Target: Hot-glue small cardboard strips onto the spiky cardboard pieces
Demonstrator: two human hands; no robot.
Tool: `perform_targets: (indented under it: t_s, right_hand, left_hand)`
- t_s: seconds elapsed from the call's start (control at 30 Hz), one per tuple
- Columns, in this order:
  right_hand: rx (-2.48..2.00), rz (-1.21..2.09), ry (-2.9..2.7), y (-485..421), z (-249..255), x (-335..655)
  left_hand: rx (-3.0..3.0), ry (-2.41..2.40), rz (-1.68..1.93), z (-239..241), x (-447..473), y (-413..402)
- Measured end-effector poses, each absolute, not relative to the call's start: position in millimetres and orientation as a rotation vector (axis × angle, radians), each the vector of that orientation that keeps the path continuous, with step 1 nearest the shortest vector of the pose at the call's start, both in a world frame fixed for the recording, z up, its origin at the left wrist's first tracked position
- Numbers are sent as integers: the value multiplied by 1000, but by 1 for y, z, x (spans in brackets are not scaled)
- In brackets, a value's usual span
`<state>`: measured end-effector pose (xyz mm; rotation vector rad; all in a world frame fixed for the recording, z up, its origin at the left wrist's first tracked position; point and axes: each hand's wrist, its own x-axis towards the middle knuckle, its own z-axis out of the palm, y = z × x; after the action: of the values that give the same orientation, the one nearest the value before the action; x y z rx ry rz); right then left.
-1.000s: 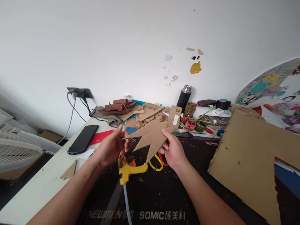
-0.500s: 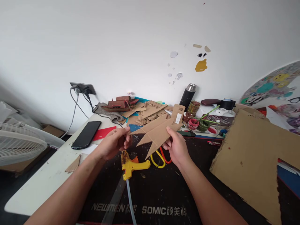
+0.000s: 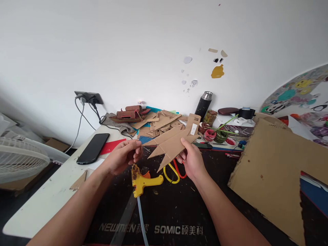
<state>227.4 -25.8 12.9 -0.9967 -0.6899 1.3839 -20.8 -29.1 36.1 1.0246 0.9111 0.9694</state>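
My right hand [image 3: 194, 158] grips a brown cardboard cutout [image 3: 171, 145] by its right side, thumb on top and fingers underneath. The flat piece has several pointed tips towards the left and a strip with a white label at its upper right. At its leftmost tip is my left hand [image 3: 127, 153], with thumb and curled fingers closed at the point; the very end of the tip is hidden there. Below the cutout lies a yellow hot glue gun [image 3: 143, 181] with a clear glue stick [image 3: 141, 218] in it. Scissors with yellow and red handles [image 3: 172, 176] lie partly under the cutout.
Cardboard scraps [image 3: 164, 122] are heaped behind, beside a brown model boat [image 3: 129, 114]. A black flask [image 3: 203, 105] and paint jars [image 3: 210, 134] stand at the back. A large cardboard sheet [image 3: 269, 174] covers the right. Left are a phone [image 3: 93, 148] and a fan [image 3: 23, 157].
The whole view has shifted slightly. Both hands keep nearly the same pose on the cardboard cutout, and its lower tips sit a little higher and further left.
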Motion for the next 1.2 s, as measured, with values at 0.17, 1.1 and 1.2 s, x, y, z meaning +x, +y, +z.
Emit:
perform_targets:
  t_s: [0.17, 1.1, 1.2]
  right_hand:
    - [-991, 1383, -691, -25, 12, 227]
    - [-995, 1390, -680, -27, 15, 226]
    - [-994, 1387, -675, -27, 14, 226]
  left_hand:
    - [1014, 909, 982, 35, -20, -29]
    - [1008, 885, 1078, 34, -18, -28]
    - [1031, 891, 1079, 34, -19, -28]
